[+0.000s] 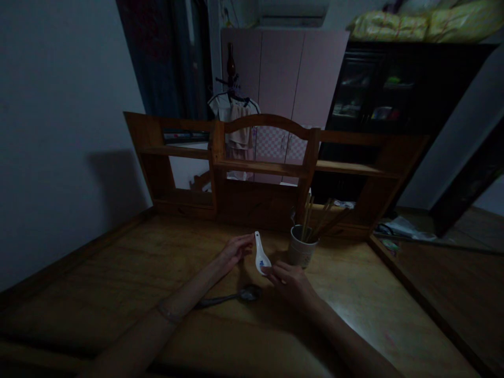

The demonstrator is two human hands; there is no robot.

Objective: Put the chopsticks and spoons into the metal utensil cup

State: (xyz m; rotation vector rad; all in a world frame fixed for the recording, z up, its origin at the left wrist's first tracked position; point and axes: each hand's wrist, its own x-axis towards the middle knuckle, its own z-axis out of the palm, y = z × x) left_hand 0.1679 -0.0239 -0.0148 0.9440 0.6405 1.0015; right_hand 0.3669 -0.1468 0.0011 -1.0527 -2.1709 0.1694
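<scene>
A white ceramic soup spoon (260,255) with a blue mark is held up above the wooden table (118,283). My right hand (289,281) pinches its bowl end from below. My left hand (235,250) touches the handle end, fingers curled toward it. Just behind the spoon stands a pale cup (301,251) holding chopsticks and utensils. A metal spoon (236,296) lies flat on the table under my hands.
A wooden shelf unit (268,168) runs across the back of the table. Behind it are a clothes rack with hanging garments (236,121), pink cupboard doors and a dark glass cabinet (370,94). The room is dim. Floor with papers lies right.
</scene>
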